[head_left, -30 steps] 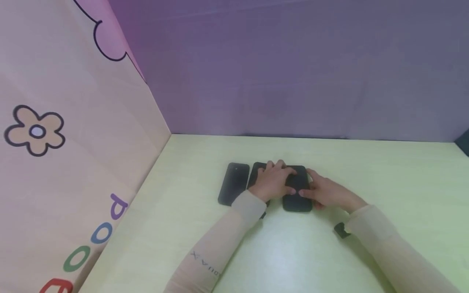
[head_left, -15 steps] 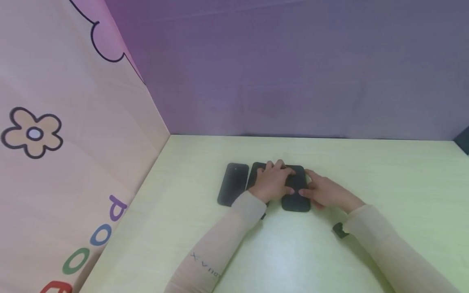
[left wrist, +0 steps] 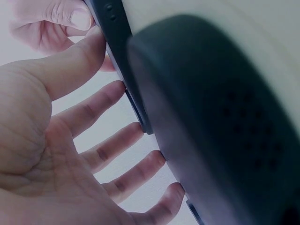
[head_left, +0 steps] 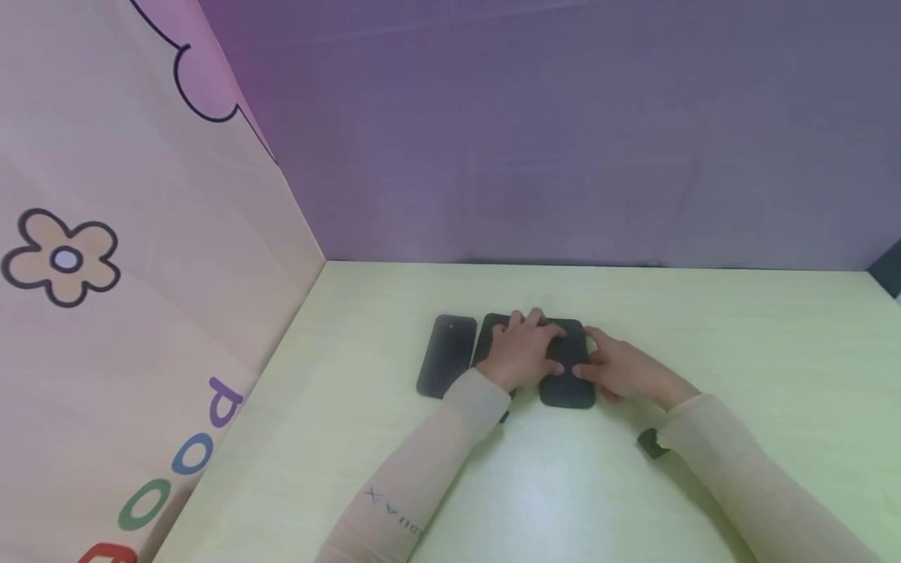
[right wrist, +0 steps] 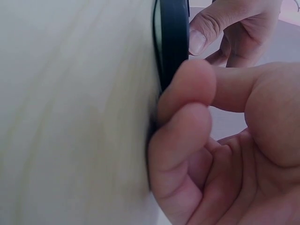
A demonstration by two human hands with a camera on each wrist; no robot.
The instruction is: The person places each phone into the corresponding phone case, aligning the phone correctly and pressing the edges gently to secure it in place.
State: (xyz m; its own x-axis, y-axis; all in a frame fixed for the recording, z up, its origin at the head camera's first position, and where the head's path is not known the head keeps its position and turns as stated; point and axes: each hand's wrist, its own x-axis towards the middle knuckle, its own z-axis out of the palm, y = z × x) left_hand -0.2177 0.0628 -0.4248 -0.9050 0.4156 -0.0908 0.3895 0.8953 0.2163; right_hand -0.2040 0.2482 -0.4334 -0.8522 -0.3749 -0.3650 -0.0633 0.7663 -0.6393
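Three dark smartphones lie side by side on the table: a left smartphone [head_left: 448, 356], a middle smartphone [head_left: 484, 342] and a right smartphone [head_left: 568, 391]. My left hand [head_left: 519, 352] is spread over the middle one and hides much of it. Its fingertips [left wrist: 157, 159] rest on the phones' upper faces, with the thumb touching the right smartphone. From the other side, my right hand [head_left: 622, 367] grips the right smartphone at its right edge, thumb on top. In the right wrist view its other fingers [right wrist: 176, 154] are curled low against the table beside the edge.
A small black object [head_left: 651, 443] lies beside the right sleeve, which partly covers it. The pale table [head_left: 338, 407] meets a purple back wall [head_left: 563, 156] and a decorated left wall [head_left: 176, 234]. Something dark [head_left: 888, 270] stands at the far right edge.
Both hands keep their places on the phones. The whole head view has shifted very slightly; nothing else has visibly moved.
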